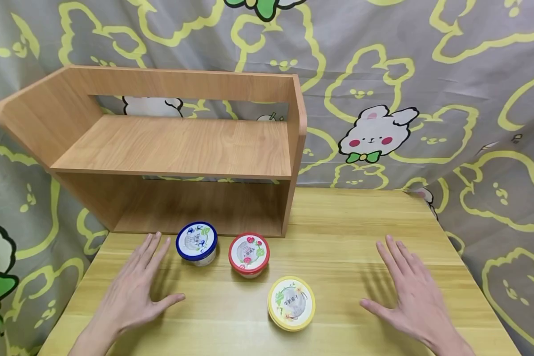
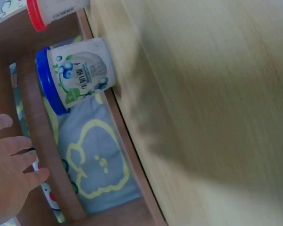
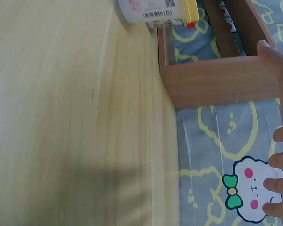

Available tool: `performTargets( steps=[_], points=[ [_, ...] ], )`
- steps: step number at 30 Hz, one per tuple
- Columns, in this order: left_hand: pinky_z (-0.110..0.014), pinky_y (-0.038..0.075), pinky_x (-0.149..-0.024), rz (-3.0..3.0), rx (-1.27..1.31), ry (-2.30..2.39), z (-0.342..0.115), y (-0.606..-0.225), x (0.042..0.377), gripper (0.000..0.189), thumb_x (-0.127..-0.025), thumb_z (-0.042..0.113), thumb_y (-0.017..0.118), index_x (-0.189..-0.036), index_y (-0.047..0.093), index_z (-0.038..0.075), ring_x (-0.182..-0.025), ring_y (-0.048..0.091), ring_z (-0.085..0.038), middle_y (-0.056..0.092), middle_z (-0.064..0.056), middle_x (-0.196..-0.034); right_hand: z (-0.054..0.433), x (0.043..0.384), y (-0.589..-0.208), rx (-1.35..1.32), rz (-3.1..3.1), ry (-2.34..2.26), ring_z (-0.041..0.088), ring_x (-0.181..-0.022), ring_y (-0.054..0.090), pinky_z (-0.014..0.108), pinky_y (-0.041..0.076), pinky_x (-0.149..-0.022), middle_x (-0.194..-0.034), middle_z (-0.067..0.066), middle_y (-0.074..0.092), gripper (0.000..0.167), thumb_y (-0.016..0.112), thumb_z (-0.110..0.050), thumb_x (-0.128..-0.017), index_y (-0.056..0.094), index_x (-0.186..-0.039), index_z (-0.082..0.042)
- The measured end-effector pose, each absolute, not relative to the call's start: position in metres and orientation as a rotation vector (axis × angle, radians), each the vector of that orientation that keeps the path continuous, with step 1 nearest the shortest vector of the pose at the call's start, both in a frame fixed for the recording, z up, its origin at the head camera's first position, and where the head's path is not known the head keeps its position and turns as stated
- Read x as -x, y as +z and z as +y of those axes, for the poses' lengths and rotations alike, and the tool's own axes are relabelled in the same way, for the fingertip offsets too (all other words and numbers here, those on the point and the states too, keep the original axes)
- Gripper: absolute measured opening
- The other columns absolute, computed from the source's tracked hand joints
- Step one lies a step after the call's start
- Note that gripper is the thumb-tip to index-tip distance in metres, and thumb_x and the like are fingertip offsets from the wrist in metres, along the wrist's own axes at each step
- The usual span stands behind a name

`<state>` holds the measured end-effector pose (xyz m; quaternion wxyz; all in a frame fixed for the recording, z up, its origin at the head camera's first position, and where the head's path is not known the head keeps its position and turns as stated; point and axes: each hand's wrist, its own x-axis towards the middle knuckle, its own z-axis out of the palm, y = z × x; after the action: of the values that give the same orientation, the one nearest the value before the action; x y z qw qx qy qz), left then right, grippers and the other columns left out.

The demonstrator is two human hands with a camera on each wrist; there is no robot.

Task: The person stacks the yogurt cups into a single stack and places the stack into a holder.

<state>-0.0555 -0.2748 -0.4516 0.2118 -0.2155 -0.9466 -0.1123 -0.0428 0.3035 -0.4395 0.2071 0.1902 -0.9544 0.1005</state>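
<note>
Three lidded tubs stand on the wooden table: a blue-lidded tub (image 1: 197,242) with blueberry pictures, a red-lidded tub (image 1: 249,253) with red berry pictures, and a yellow-lidded tub (image 1: 291,303) nearest the front. My left hand (image 1: 135,287), fingers spread and holding nothing, hovers left of the blue-lidded tub. Out to the right of the yellow-lidded tub my right hand (image 1: 411,294) hovers, also spread and holding nothing. In the left wrist view, the blue-lidded tub (image 2: 78,75) shows its printed side; the right wrist view catches part of the yellow-lidded tub (image 3: 158,9).
A two-level wooden shelf (image 1: 173,146) stands at the back left, behind the blue-lidded and red-lidded tubs. Its right side panel (image 1: 295,153) rises from the table (image 1: 347,232). A grey curtain (image 1: 427,138) with rabbit and yellow outline prints hangs behind and at both sides.
</note>
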Motion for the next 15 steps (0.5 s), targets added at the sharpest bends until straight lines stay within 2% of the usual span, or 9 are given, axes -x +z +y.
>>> performTargets(
  steps=[3, 5, 6, 9, 10, 12, 15],
  points=[
    [-0.011, -0.004, -0.131, -2.657, 0.549, -0.426, -0.274, -0.453, 0.056, 0.121, -0.074, 0.066, 0.086, -0.166, 0.031, 0.01, -0.167, 0.011, -0.018, 0.027, -0.015, -0.175, 0.299, 0.044, -0.44, -0.555, -2.652, 0.349, 0.013, -0.167, 0.01, 0.018, -0.005, -0.134, -0.176, 0.009, 0.026, 0.125, 0.085, -0.069, -0.069, 0.03, -0.167, -0.015],
    [-0.014, 0.001, -0.133, -2.683, 0.499, -0.524, -0.273, -0.454, 0.056, 0.12, -0.074, 0.055, 0.091, -0.167, 0.029, 0.014, -0.166, 0.019, -0.025, 0.028, -0.015, -0.175, 0.295, 0.045, -0.441, -0.57, -2.655, 0.412, 0.013, -0.166, 0.012, 0.016, -0.003, -0.133, -0.176, 0.009, 0.028, 0.125, 0.089, -0.062, -0.068, 0.031, -0.167, -0.014],
    [-0.019, 0.005, -0.135, -2.694, 0.473, -0.579, -0.273, -0.454, 0.057, 0.119, -0.074, 0.051, 0.092, -0.168, 0.028, 0.015, -0.164, 0.024, -0.03, 0.029, -0.015, -0.174, 0.293, 0.045, -0.442, -0.576, -2.658, 0.45, 0.013, -0.166, 0.014, 0.015, -0.002, -0.131, -0.175, 0.01, 0.029, 0.124, 0.091, -0.058, -0.067, 0.031, -0.166, -0.013],
    [-0.048, 0.026, -0.135, -2.712, 0.398, -0.739, -0.272, -0.454, 0.059, 0.116, -0.076, 0.039, 0.094, -0.169, 0.026, 0.022, -0.156, 0.036, -0.044, 0.031, -0.016, -0.173, 0.286, 0.045, -0.444, -0.59, -2.667, 0.564, 0.008, -0.164, 0.017, 0.01, 0.002, -0.127, -0.173, 0.011, 0.034, 0.124, 0.095, -0.048, -0.064, 0.033, -0.166, -0.013],
    [-0.059, 0.032, -0.13, -2.718, 0.377, -0.781, -0.272, -0.455, 0.06, 0.116, -0.077, 0.037, 0.094, -0.169, 0.024, 0.024, -0.154, 0.038, -0.048, 0.031, -0.017, -0.173, 0.284, 0.045, -0.445, -0.601, -2.665, 0.595, 0.007, -0.163, 0.018, 0.009, 0.003, -0.126, -0.172, 0.013, 0.035, 0.124, 0.096, -0.046, -0.063, 0.034, -0.165, -0.013],
    [-0.073, 0.038, -0.118, -2.725, 0.342, -0.854, -0.272, -0.455, 0.063, 0.116, -0.078, 0.035, 0.094, -0.169, 0.023, 0.026, -0.149, 0.041, -0.053, 0.033, -0.02, -0.171, 0.279, 0.046, -0.446, -0.624, -2.665, 0.653, 0.003, -0.161, 0.019, 0.006, 0.005, -0.123, -0.171, 0.014, 0.037, 0.125, 0.097, -0.044, -0.062, 0.034, -0.165, -0.013],
    [-0.08, 0.042, -0.105, -2.733, 0.292, -0.937, -0.271, -0.455, 0.067, 0.116, -0.078, 0.033, 0.094, -0.169, 0.023, 0.027, -0.141, 0.047, -0.058, 0.037, -0.024, -0.168, 0.272, 0.048, -0.449, -0.67, -2.659, 0.734, -0.001, -0.16, 0.02, 0.003, 0.008, -0.121, -0.17, 0.014, 0.038, 0.124, 0.097, -0.043, -0.062, 0.035, -0.165, -0.013]
  ],
)
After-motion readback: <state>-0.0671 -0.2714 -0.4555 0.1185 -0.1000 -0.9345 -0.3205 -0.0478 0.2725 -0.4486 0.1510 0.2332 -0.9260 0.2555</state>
